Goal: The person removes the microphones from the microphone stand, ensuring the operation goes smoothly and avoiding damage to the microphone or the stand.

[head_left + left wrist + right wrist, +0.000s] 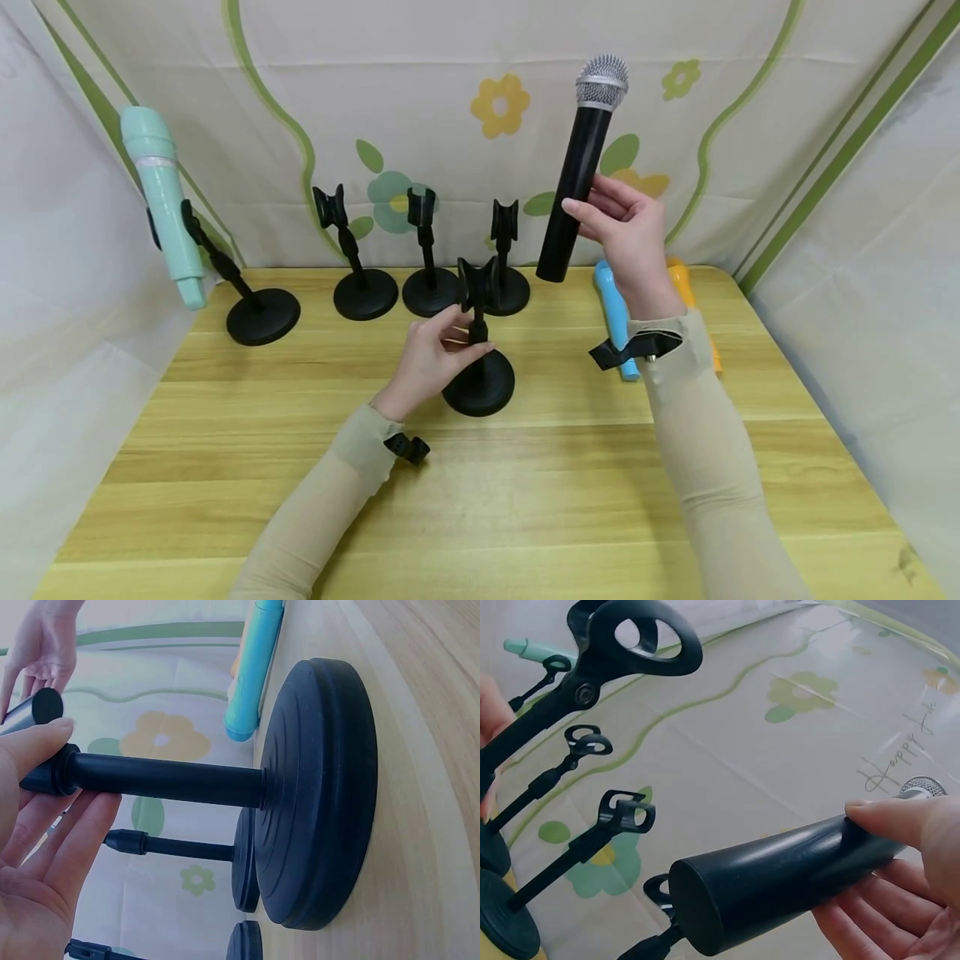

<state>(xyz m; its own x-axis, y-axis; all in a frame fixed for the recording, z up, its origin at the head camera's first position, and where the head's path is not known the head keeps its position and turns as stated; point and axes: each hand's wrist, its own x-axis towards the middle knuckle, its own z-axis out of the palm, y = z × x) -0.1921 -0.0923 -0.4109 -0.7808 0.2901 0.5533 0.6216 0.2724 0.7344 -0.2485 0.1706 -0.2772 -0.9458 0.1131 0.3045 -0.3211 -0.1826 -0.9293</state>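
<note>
My right hand (626,233) holds a black microphone (576,179) with a silver mesh head, raised above the table and tilted with its head up. In the right wrist view, thumb and fingers grip the microphone's body (780,881), its flat end towards the stands. My left hand (435,354) pinches the stem of a black microphone stand (480,387) in the middle of the table. Upright on its round base, that stand has a clip (641,637) at its top with nothing in it. In the left wrist view, thumb and fingers lie around the upper stem (169,778).
Several black stands, one of them here (365,293), line the table's back edge. At the left, another stand (262,317) carries a mint-green microphone (161,196). A blue microphone (613,312) and an orange one (681,283) lie behind my right wrist. Printed cloth walls surround the table (480,508).
</note>
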